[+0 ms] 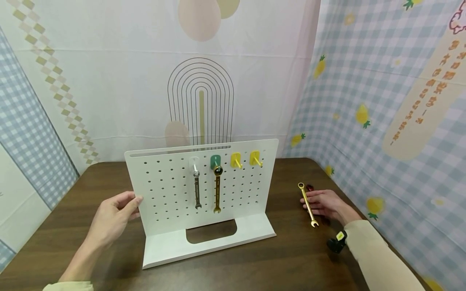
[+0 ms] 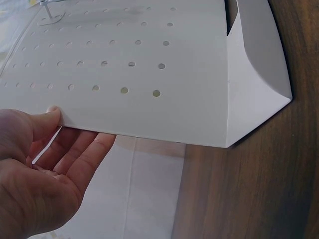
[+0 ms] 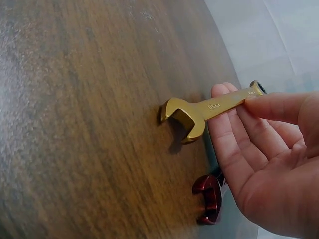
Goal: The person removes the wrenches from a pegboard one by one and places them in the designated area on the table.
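A white pegboard (image 1: 171,227) stands on the table, and my left hand (image 1: 106,221) pinches its left edge, thumb on the front and fingers behind. My right hand (image 1: 327,205) holds a gold combination wrench (image 3: 227,103) between thumb and fingers, its open end pointing away from the palm. Beneath that hand lies a red wrench (image 3: 212,199), partly hidden by the fingers. On the board hang a silver wrench (image 1: 197,192) from a white hook (image 1: 194,163) and a bronze-gold wrench (image 1: 217,192) from a green hook (image 1: 215,159).
Two yellow hooks (image 1: 236,160) with nothing on them sit on the board's right half. The brown wooden table (image 1: 284,250) extends around the board. A patterned white cloth (image 1: 127,89) hangs behind, and a checked cloth (image 1: 349,161) runs along the right side.
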Motion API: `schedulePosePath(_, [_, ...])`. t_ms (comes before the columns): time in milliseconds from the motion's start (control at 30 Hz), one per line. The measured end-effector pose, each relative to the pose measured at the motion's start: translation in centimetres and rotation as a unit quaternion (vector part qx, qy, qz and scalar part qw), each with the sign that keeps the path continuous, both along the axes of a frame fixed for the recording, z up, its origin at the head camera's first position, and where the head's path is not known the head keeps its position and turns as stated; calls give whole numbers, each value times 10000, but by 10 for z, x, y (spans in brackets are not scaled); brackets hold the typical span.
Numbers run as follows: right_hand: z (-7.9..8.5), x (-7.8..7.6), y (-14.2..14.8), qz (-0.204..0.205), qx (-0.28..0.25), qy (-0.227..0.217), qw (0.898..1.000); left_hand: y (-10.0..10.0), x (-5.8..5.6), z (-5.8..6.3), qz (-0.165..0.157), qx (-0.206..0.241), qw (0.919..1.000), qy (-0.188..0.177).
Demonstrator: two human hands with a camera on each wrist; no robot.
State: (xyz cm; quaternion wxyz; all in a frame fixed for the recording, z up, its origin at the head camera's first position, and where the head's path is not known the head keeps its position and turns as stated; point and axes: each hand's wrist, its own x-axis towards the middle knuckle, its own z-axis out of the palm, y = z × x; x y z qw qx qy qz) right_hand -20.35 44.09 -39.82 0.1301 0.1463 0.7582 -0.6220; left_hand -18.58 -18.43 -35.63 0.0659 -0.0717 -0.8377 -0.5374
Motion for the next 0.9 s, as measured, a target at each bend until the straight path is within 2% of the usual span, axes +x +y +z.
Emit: schedulePosePath(900, [3, -3, -8, -280, 420, 29, 9987, -1, 0, -1, 12, -52, 9998, -174])
